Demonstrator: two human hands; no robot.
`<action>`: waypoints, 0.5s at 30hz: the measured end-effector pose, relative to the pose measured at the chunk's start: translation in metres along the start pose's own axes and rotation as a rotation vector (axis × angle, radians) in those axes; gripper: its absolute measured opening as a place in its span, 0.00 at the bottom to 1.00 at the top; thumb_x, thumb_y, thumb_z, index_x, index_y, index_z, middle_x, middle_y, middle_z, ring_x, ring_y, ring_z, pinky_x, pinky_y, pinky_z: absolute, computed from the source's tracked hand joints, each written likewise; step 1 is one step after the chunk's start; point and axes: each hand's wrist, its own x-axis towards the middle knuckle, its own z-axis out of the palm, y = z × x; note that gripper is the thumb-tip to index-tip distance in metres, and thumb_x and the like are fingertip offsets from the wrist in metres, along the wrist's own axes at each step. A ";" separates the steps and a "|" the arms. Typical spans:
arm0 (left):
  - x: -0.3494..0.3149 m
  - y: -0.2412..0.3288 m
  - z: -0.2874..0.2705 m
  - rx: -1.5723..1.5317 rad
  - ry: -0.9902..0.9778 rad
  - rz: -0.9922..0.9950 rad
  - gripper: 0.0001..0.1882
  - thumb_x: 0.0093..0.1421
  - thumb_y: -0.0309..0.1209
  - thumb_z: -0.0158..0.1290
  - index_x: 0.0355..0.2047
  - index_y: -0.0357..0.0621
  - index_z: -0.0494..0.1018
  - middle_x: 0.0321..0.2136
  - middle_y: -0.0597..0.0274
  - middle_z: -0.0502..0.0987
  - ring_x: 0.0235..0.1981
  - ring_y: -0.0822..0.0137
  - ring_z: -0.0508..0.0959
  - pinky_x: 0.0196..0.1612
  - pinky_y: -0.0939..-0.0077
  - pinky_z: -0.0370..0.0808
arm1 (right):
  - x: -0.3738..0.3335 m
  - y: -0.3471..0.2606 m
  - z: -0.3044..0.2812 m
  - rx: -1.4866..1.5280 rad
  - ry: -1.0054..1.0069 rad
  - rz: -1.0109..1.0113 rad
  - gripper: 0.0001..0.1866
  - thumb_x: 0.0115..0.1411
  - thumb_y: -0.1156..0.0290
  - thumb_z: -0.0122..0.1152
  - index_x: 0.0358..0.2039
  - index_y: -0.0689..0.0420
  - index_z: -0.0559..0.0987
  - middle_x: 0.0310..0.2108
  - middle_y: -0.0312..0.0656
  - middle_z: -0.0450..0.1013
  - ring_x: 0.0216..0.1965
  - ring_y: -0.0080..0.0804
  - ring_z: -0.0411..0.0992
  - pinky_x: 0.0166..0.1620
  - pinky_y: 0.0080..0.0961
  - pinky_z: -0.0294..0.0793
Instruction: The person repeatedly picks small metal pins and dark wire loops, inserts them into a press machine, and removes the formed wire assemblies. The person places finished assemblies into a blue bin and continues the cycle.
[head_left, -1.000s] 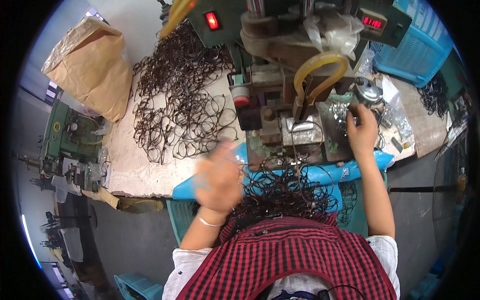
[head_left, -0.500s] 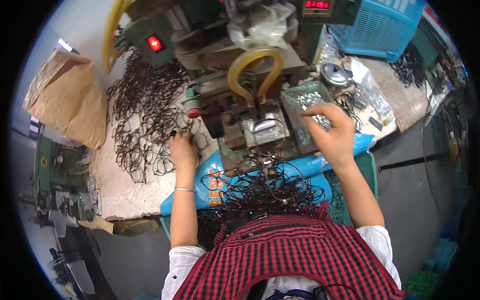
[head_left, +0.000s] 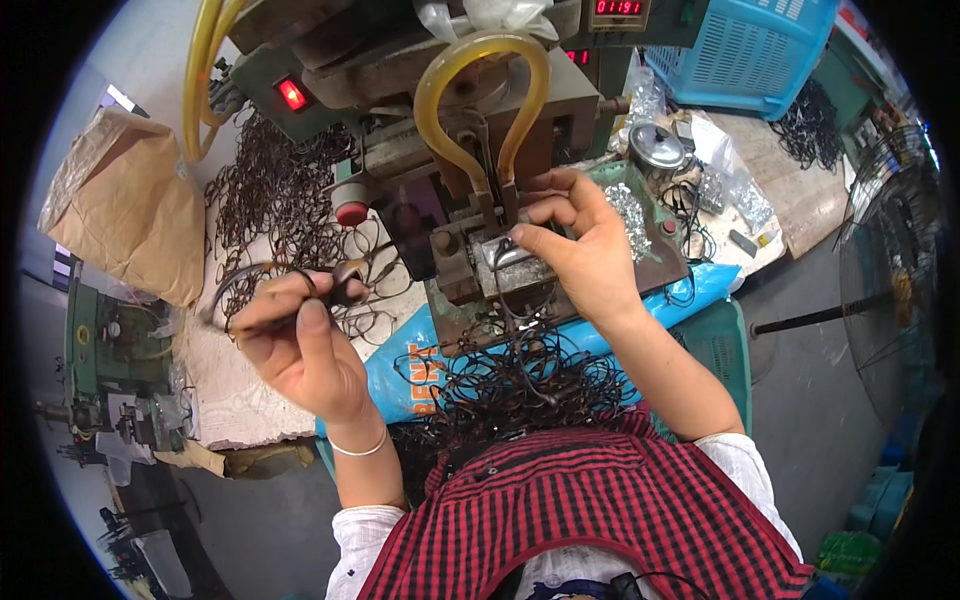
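2 hands busy: our left hand [head_left: 300, 345] pinches 1 dark wire frame [head_left: 262, 285] over the bench's [head_left: 240, 400] front edge; our right hand [head_left: 580, 250], fingers closed, presses 1 frame at the press machine [head_left: 480, 200]. Loose frames [head_left: 270, 190] crowd the bench behind.

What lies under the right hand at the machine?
Under the right hand a grey metal block of the machine shows, with a dark wire frame at the fingertips. The palm covers whatever lies further right.

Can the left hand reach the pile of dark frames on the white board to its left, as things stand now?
Probably yes. The left hand hangs just beside the pile of dark frames, with nothing between them. But its fingers already pinch one dark frame, so it may need to put that down first.
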 end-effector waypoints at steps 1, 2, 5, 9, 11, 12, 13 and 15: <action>0.010 0.008 0.013 -0.037 -0.066 0.046 0.08 0.65 0.18 0.55 0.43 0.37 0.69 0.43 0.50 0.77 0.44 0.65 0.79 0.48 0.67 0.82 | -0.003 -0.007 0.004 0.076 -0.020 0.061 0.22 0.55 0.82 0.66 0.51 0.66 0.74 0.33 0.37 0.80 0.38 0.18 0.75 0.47 0.18 0.73; 0.017 0.003 0.015 0.060 -0.045 0.039 0.09 0.65 0.17 0.56 0.43 0.37 0.69 0.43 0.50 0.77 0.43 0.64 0.79 0.49 0.66 0.81 | -0.005 -0.012 0.009 0.152 -0.039 0.121 0.22 0.55 0.83 0.66 0.51 0.66 0.73 0.33 0.36 0.80 0.38 0.17 0.75 0.47 0.18 0.73; 0.029 -0.019 0.016 0.074 0.047 -0.006 0.09 0.64 0.17 0.56 0.43 0.36 0.70 0.41 0.50 0.79 0.40 0.62 0.81 0.49 0.66 0.81 | -0.005 -0.014 0.014 0.175 -0.063 0.180 0.23 0.57 0.84 0.66 0.53 0.65 0.73 0.36 0.35 0.79 0.40 0.17 0.75 0.47 0.18 0.74; 0.016 -0.007 0.015 0.182 -0.062 0.110 0.11 0.62 0.16 0.56 0.44 0.35 0.69 0.36 0.49 0.78 0.38 0.59 0.81 0.46 0.61 0.83 | -0.014 -0.023 -0.003 0.029 -0.122 0.057 0.21 0.61 0.83 0.62 0.55 0.63 0.75 0.47 0.40 0.79 0.49 0.21 0.75 0.53 0.21 0.74; 0.001 -0.006 0.021 0.207 -0.193 0.193 0.12 0.60 0.18 0.61 0.42 0.37 0.72 0.32 0.50 0.80 0.32 0.62 0.80 0.35 0.64 0.83 | -0.014 -0.015 -0.033 -0.276 -0.103 -0.058 0.17 0.59 0.78 0.62 0.50 0.59 0.80 0.48 0.46 0.80 0.52 0.35 0.78 0.57 0.30 0.74; -0.007 -0.006 0.024 0.224 -0.277 0.214 0.12 0.58 0.18 0.62 0.40 0.38 0.74 0.33 0.50 0.82 0.29 0.63 0.80 0.31 0.66 0.82 | -0.008 0.007 -0.057 -0.770 0.069 -0.292 0.14 0.56 0.73 0.65 0.44 0.59 0.83 0.48 0.50 0.79 0.56 0.46 0.75 0.60 0.40 0.72; -0.014 -0.006 0.025 0.321 -0.370 0.223 0.11 0.56 0.19 0.64 0.39 0.40 0.76 0.34 0.52 0.84 0.27 0.64 0.80 0.29 0.68 0.80 | -0.004 0.028 -0.081 -1.096 0.147 -0.260 0.14 0.54 0.70 0.67 0.42 0.58 0.84 0.51 0.54 0.77 0.61 0.54 0.70 0.61 0.47 0.71; -0.024 -0.005 0.029 0.476 -0.536 0.291 0.12 0.52 0.20 0.66 0.36 0.43 0.78 0.39 0.55 0.85 0.26 0.65 0.80 0.27 0.72 0.78 | -0.006 0.062 -0.108 -1.375 0.177 -0.177 0.11 0.52 0.71 0.69 0.37 0.58 0.84 0.56 0.56 0.73 0.66 0.55 0.63 0.59 0.48 0.72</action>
